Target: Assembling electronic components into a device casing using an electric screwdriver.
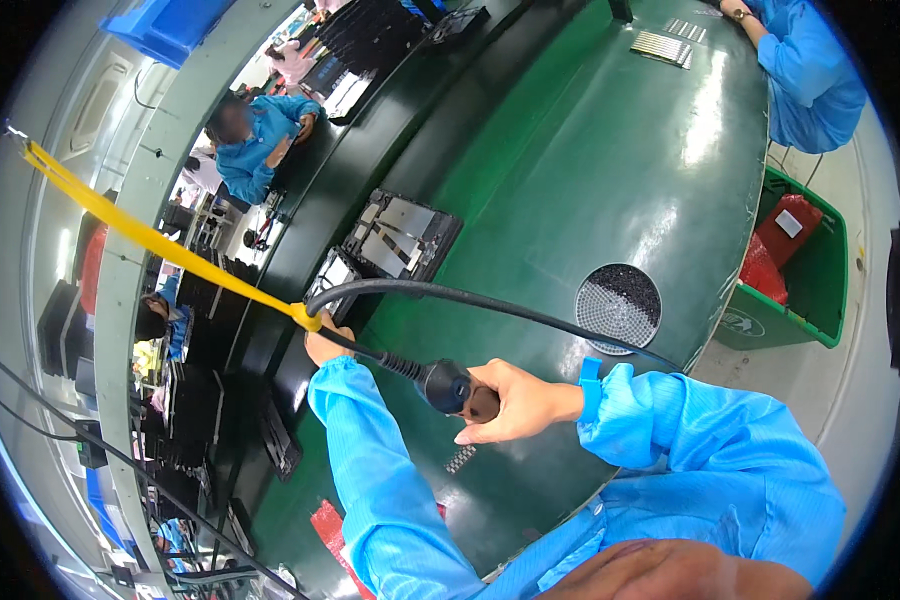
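My right hand (515,402) is wrapped round a black electric screwdriver (444,387), held above the green table. A yellow strap (160,243) and a thick black cable (490,297) run to the screwdriver's top end. My left hand (328,342) reaches forward to the far side of the table, just behind the strap's end; the cable and strap cover its fingers. Beyond it lies a small opened device (336,272) with a silver inside. Next to that is a larger opened, tablet-like device (402,236) with bare inner parts. Whether the left hand touches either one is hidden.
A round tray (618,340) of small black pieces sits on the right. Small metallic parts (460,458) lie below my right hand, a red bag (332,535) nearer left. Metal strips (661,48) lie far right, near a co-worker's sleeve (805,65). A green bin (815,290) stands beside the table.
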{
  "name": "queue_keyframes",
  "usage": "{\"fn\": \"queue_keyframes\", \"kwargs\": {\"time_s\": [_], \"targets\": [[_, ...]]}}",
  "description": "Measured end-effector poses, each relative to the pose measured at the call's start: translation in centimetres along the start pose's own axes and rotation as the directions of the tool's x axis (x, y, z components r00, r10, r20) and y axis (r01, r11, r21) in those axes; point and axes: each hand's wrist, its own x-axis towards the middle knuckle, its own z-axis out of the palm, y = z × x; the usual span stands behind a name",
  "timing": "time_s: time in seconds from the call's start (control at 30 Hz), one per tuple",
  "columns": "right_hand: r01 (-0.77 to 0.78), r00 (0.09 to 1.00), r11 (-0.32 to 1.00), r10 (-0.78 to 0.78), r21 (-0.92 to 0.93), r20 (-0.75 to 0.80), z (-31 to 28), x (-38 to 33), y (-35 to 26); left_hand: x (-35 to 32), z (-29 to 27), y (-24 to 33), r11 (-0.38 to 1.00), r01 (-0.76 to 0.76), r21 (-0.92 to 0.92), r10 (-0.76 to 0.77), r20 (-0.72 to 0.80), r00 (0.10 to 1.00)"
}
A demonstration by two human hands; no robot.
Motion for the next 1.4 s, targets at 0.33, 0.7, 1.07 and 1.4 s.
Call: {"fn": "queue_keyframes", "kwargs": {"time_s": [0.33, 0.7, 1.07, 1.4], "targets": [[-0.046, 0.997, 0.995, 0.051, 0.089, -0.063, -1.0, 0.2, -0.4, -4.9, -4.4, -2.6, 0.897, -0.279, -0.343, 0.175, -0.305, 0.936], [0.041, 0.875, 0.993, -0.089, -0.112, -0.475, -5.2, -0.8, -4.8, -19.4, -13.3, 3.5, 0.678, -0.607, -0.415, 0.466, -0.396, 0.791], [0.149, 0.869, 0.913, -0.304, -0.379, -0.391, -5.8, -0.4, -4.9, -29.1, -9.7, 10.0, 0.565, -0.597, -0.57, 0.577, -0.244, 0.779], [0.037, 0.925, 0.809, -0.25, -0.586, -0.286, -6.8, -1.4, -4.5, -29.0, -8.7, 3.9, 0.742, -0.235, -0.628, 0.26, -0.054, 0.964]]}}
